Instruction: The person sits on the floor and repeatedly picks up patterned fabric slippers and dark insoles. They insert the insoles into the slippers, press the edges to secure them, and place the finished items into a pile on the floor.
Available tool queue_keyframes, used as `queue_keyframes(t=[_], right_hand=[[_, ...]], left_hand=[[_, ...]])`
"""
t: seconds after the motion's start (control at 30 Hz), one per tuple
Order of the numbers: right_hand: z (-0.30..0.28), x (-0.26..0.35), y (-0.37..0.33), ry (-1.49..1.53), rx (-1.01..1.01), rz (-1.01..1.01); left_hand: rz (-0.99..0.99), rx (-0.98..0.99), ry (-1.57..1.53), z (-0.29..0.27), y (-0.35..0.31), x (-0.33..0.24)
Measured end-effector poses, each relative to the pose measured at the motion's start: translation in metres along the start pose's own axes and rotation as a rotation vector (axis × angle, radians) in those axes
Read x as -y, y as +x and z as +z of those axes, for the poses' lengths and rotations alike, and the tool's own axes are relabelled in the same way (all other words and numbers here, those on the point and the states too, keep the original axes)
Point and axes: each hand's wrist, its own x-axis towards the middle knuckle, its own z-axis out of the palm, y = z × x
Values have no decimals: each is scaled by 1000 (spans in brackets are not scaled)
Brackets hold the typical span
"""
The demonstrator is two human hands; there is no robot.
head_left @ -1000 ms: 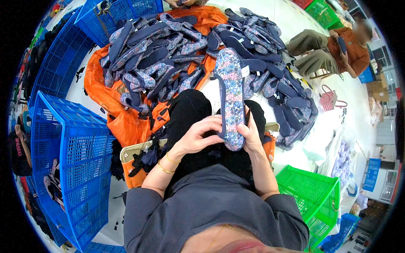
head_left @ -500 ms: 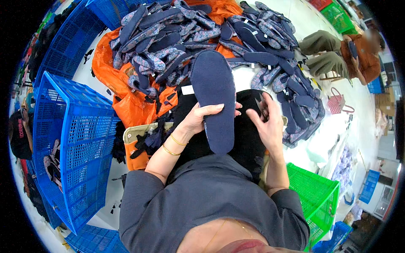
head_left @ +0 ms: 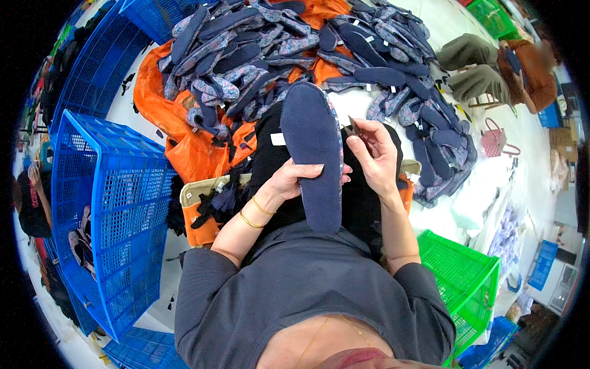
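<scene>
My left hand (head_left: 298,176) is closed round a slipper (head_left: 313,154), thumb on its navy sole and fingers behind it. The sole faces up at me, toe end away, with a strip of floral fabric showing along its right edge. A white tag (head_left: 278,139) sticks out on the left side. Just right of the slipper, my right hand (head_left: 376,154) is closed on what look like small snips (head_left: 352,127), their dark pointed tip toward the slipper's edge. Most of that tool is hidden by my fingers.
Ahead lies a big heap of slippers (head_left: 239,55) on orange plastic sheeting (head_left: 157,80), continuing on the right. A blue crate (head_left: 126,227) stands left, a green crate (head_left: 461,264) right. Dark scraps hang over an orange container (head_left: 200,230). Another person (head_left: 528,74) sits far right.
My right hand has come up and inward to the slipper's right edge, and the tool's tip now shows. The slipper has turned slightly, exposing more of its floral side.
</scene>
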Motion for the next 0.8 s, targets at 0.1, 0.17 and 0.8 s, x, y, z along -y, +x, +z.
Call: queue_keyframes(t=[0.1, 0.17, 0.8], right_hand=[[0, -3, 3, -24, 32, -14], [-1, 1, 6, -15, 39, 3], [-78, 7, 25, 373, -158, 4]], left_hand=[[-44, 14, -89, -6, 2, 5], [-71, 39, -114, -8, 2, 8], [-8, -30, 339, 14, 15, -55]])
